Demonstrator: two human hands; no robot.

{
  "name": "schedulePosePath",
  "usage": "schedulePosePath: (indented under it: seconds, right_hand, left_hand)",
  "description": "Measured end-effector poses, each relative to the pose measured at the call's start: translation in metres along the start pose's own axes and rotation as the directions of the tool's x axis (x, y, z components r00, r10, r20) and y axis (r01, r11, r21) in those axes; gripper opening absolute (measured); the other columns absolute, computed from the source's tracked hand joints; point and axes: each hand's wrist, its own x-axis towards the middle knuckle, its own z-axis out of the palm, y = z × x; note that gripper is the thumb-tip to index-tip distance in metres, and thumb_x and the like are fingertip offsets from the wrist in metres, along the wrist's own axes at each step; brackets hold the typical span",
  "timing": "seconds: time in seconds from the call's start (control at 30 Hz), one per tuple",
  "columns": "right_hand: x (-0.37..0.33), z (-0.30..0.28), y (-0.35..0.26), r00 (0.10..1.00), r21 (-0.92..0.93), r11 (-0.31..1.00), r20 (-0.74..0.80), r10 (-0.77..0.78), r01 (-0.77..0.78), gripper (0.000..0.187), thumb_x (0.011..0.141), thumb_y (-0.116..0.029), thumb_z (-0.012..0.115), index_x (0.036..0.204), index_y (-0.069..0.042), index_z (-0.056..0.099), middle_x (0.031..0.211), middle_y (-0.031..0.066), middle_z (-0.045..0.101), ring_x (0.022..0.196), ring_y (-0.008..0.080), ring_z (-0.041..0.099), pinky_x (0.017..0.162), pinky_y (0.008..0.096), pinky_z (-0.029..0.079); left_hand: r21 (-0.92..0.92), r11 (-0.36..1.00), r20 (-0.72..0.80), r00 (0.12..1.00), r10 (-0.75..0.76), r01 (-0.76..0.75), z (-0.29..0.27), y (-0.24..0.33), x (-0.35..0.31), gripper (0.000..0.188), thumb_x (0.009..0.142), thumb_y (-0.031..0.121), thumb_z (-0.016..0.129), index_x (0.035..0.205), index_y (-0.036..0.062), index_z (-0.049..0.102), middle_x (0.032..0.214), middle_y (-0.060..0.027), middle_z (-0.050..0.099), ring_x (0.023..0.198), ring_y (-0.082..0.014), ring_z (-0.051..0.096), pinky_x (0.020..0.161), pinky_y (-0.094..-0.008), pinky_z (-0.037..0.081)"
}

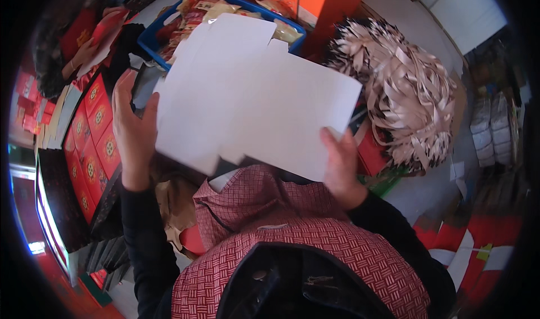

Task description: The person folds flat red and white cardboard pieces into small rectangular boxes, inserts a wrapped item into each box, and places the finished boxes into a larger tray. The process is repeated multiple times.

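Both hands grip one flat white cardboard blank (253, 94), held up in front of the chest. Left hand (132, 125) clasps its left edge, fingers stretched up along the near face and the thumb hidden behind the sheet. Right hand (340, 161) pinches the lower right corner, thumb on the near face, the other fingers out of sight behind it. The blank is smooth, matt and unprinted, with stepped, notched edges and flaps along its top and bottom; its outline is slightly blurred.

Below it, a red-and-white woven-pattern apron (292, 234) over dark sleeves fills the lower middle. Behind the sheet's top edge stands a blue plastic crate (147, 41), its contents of pale and red packets mostly covered by the cardboard. To the right lies a heap of beige paper strips (410, 88), curled and tangled, shiny in places. Orange glossy boxes (315, 1) stand at the top, cut off by the frame. On the left, a row of red square boxes (93, 130) with round gold emblems sits in a dark tray; further left the view bends and darkens, and things there are hard to make out. Another person's hand (79, 57) shows at the upper left among red items.
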Motion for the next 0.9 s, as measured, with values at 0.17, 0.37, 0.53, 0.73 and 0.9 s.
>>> schedulePosePath:
  seconds: [0.17, 0.37, 0.53, 0.73, 0.9]
  right_hand:
    - [-0.023, 0.032, 0.033, 0.913, 0.285, 0.87, 0.053, 0.404, -0.402, 0.035, 0.088, -0.002, 0.059, 0.122, 0.001, 0.05, 0.113, 0.0117, 0.06, 0.1, 0.022, 0.061, 0.086, 0.0364, 0.052]
    - [-0.033, 0.039, 0.051, 0.854, 0.235, 0.822, 0.089, 0.513, -0.518, 0.032, 0.089, -0.005, 0.059, 0.118, 0.007, 0.05, 0.112, 0.0156, 0.059, 0.101, 0.0243, 0.061, 0.085, 0.0393, 0.054]
    - [-0.039, 0.033, 0.023, 0.535, -0.141, 0.574, 0.24, 0.81, -0.806, 0.021, 0.091, -0.014, 0.063, 0.103, 0.003, 0.06, 0.11, 0.0142, 0.059, 0.099, 0.0229, 0.062, 0.084, 0.0351, 0.053]
    - [-0.012, 0.017, -0.009, 0.437, -0.447, 0.251, 0.894, 0.097, 0.859, 0.041, 0.062, -0.014, 0.082, 0.095, -0.002, 0.061, 0.108, 0.0133, 0.059, 0.101, 0.0301, 0.058, 0.083, 0.041, 0.049]
    - [0.022, 0.036, 0.001, 0.328, -0.391, 0.217, 0.904, 0.276, 0.895, 0.045, 0.059, -0.014, 0.081, 0.099, -0.004, 0.064, 0.107, 0.0078, 0.059, 0.104, 0.0278, 0.055, 0.089, 0.0393, 0.046]
  left_hand:
    - [-0.47, 0.882, 0.451, 0.856, 0.251, -0.011, -0.001, 0.081, -0.112, 0.038, 0.068, 0.004, 0.076, 0.105, 0.0047, 0.064, 0.107, -0.0135, 0.062, 0.097, -0.0281, 0.061, 0.083, -0.0377, 0.049]
    - [-0.349, 0.921, 0.333, 0.897, 0.292, -0.171, 0.003, 0.095, -0.15, 0.039, 0.067, 0.008, 0.077, 0.105, 0.0041, 0.067, 0.099, -0.0079, 0.062, 0.087, -0.0245, 0.058, 0.077, -0.0387, 0.048]
    - [-0.358, 0.904, 0.325, 0.876, 0.357, -0.235, 0.009, 0.074, -0.158, 0.035, 0.065, 0.001, 0.072, 0.099, -0.0004, 0.068, 0.097, -0.0091, 0.063, 0.089, -0.0253, 0.06, 0.078, -0.038, 0.05]
    - [-0.461, 0.852, 0.305, 0.859, 0.412, -0.246, 0.005, 0.043, -0.165, 0.032, 0.065, -0.003, 0.069, 0.098, -0.0033, 0.066, 0.1, -0.0143, 0.064, 0.096, -0.031, 0.063, 0.081, -0.0408, 0.054]
    - [-0.424, 0.905, 0.466, 0.849, 0.249, -0.033, 0.0, 0.053, -0.157, 0.038, 0.067, 0.007, 0.076, 0.101, -0.0045, 0.063, 0.111, -0.0173, 0.062, 0.103, -0.0339, 0.06, 0.084, -0.0408, 0.053]
